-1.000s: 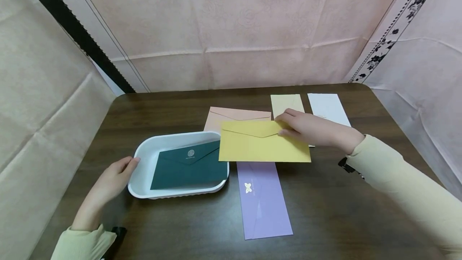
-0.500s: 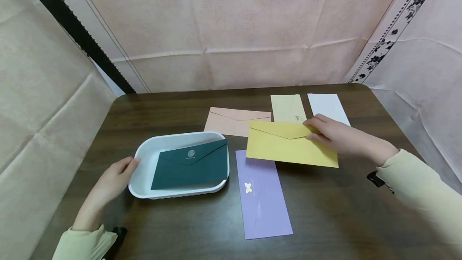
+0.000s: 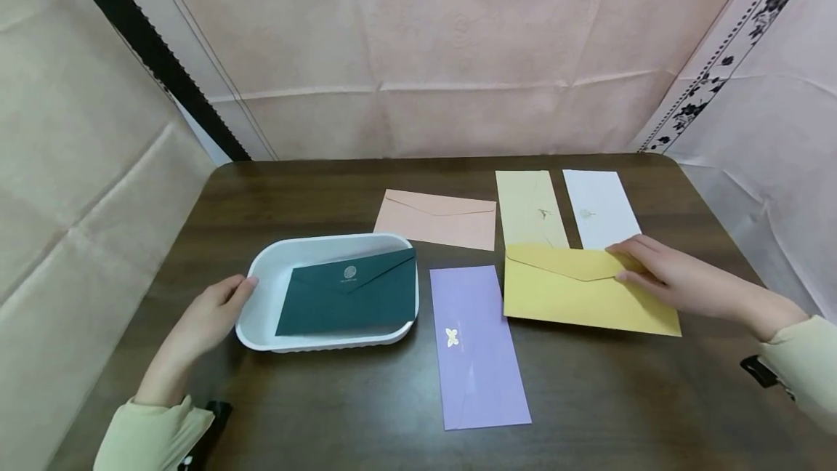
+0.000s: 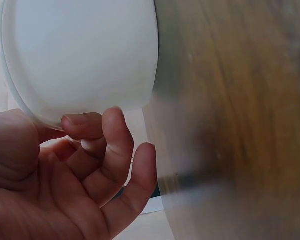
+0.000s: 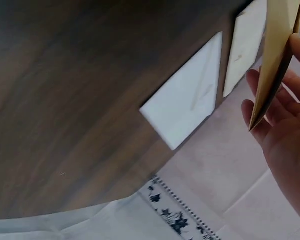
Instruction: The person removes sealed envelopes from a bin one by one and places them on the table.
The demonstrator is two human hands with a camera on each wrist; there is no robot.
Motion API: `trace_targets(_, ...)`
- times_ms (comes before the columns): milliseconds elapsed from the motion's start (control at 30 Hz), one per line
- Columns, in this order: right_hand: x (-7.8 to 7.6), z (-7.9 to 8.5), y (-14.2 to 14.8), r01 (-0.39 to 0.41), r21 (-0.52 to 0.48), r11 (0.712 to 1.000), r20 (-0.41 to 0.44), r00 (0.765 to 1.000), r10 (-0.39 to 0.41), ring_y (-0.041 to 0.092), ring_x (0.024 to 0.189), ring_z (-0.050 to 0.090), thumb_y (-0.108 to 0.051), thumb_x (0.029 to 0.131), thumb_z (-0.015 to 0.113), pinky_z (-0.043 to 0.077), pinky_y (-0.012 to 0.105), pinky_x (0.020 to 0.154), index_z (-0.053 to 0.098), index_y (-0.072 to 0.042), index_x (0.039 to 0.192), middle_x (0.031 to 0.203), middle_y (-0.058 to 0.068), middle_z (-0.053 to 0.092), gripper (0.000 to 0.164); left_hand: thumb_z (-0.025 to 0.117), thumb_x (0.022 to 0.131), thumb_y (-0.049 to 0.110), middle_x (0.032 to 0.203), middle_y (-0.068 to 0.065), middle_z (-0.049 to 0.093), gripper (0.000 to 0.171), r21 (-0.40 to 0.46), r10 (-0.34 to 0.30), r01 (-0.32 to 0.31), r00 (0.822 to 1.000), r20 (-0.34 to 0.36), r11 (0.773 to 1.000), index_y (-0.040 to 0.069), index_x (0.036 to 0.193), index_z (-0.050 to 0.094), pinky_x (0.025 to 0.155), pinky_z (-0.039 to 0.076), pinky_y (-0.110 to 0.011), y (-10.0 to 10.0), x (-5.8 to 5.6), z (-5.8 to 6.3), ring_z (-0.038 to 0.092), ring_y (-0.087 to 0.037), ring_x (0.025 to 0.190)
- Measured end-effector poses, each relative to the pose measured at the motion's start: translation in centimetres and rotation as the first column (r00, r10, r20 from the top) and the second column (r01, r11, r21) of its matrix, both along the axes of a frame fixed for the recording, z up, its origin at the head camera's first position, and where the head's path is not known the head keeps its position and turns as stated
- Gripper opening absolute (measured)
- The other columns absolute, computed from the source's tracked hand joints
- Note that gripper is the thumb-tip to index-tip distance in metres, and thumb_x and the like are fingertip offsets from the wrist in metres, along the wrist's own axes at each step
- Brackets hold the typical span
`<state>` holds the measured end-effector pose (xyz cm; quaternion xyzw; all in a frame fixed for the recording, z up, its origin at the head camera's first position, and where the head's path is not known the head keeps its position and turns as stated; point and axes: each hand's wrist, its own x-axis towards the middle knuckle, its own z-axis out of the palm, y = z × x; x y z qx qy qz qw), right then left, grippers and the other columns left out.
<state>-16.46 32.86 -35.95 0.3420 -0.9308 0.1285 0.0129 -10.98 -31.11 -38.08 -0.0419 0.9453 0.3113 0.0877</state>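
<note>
My right hand [image 3: 686, 278] pinches the upper right part of a yellow envelope [image 3: 575, 296] between thumb and fingers. That envelope is tilted over the table, its left edge overlapping a purple envelope [image 3: 480, 369] with a gold butterfly. From the right wrist view the yellow envelope [image 5: 275, 55] is seen edge-on, fingers on one side and thumb on the other. My left hand [image 3: 203, 322] holds the left rim of a white tray [image 3: 264, 296], its other fingers loosely bent in the left wrist view. Inside the tray lies a dark green envelope [image 3: 346, 300], leaning on the right wall.
A pink envelope [image 3: 438, 220] lies behind the tray. Farther right are a cream envelope [image 3: 528, 202] and a white envelope [image 3: 598, 206], both partly behind the yellow one. Everything is on a dark wooden table [image 3: 327, 413], with pale cloth [image 3: 458, 57] hanging around it.
My right hand has carried the yellow envelope rightward and toward me, off the pink envelope and most of the purple one. My left hand stays on the tray's rim.
</note>
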Motion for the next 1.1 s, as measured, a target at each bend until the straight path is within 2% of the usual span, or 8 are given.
trace_targets(200,0.4,-0.9,1.2,-0.027,0.002,1.0,-0.012,1.0,0.027,0.006,0.101,0.047,-0.021,0.093,0.06,0.034,0.013,0.085,0.056,-0.005,0.122,0.111,-0.005,0.052,0.033,0.034,0.1,0.049,0.084,-0.011,0.052,0.055,-0.002,0.001,-0.001,1.0,0.0,1.0,-0.001,0.112,0.055,0.058,0.04,-0.033,0.0,-0.1,0.1,0.048,-0.023,0.074)
trace_targets(667,0.2,-2.6,1.5,-0.102,-0.045,0.994,-0.02,0.995,0.101,0.005,0.099,0.05,-0.015,0.089,0.065,0.035,0.012,0.084,0.057,-0.006,0.122,0.111,-0.007,0.053,0.035,0.033,0.1,0.05,0.089,-0.012,0.053,0.058,-0.003,0.015,-0.015,0.999,0.03,1.0,-0.001,0.115,0.054,0.062,0.042,-0.033,-0.1,-0.1,0.0,0.049,-0.025,0.079)
trace_targets(867,0.6,-3.3,1.6,-0.094,-0.026,0.995,-0.014,0.995,0.094,0.01,0.1,0.054,-0.016,0.089,0.065,0.043,0.023,0.082,0.057,-0.005,0.122,0.113,-0.004,0.055,0.036,0.033,0.1,0.051,0.087,-0.011,0.053,0.058,0.0,0.014,-0.014,1.0,0.018,1.0,-0.001,0.116,0.054,0.061,0.041,-0.033,-0.2,0.0,-0.2,0.049,-0.024,0.078)
trace_targets(967,0.9,-3.6,1.6,-0.062,-0.007,0.998,0.007,0.998,0.062,0.009,0.101,0.054,-0.018,0.091,0.063,0.046,0.03,0.081,0.057,-0.004,0.123,0.112,-0.005,0.055,0.036,0.033,0.099,0.051,0.086,-0.011,0.052,0.059,0.004,0.014,-0.014,1.0,0.019,1.0,-0.001,0.115,0.054,0.06,0.041,-0.033,-0.1,0.0,-0.2,0.049,-0.023,0.077)
trace_targets(1100,1.0,-3.8,1.7,-0.047,0.009,0.999,0.01,0.999,0.047,0.008,0.097,0.053,-0.018,0.091,0.062,0.047,0.032,0.079,0.056,-0.003,0.124,0.109,-0.006,0.055,0.036,0.032,0.099,0.052,0.078,-0.009,0.047,0.057,0.005,0.01,-0.01,1.0,0.005,1.0,0.001,0.105,0.055,0.057,0.039,-0.033,-0.1,0.1,-0.1,0.046,-0.022,0.07)
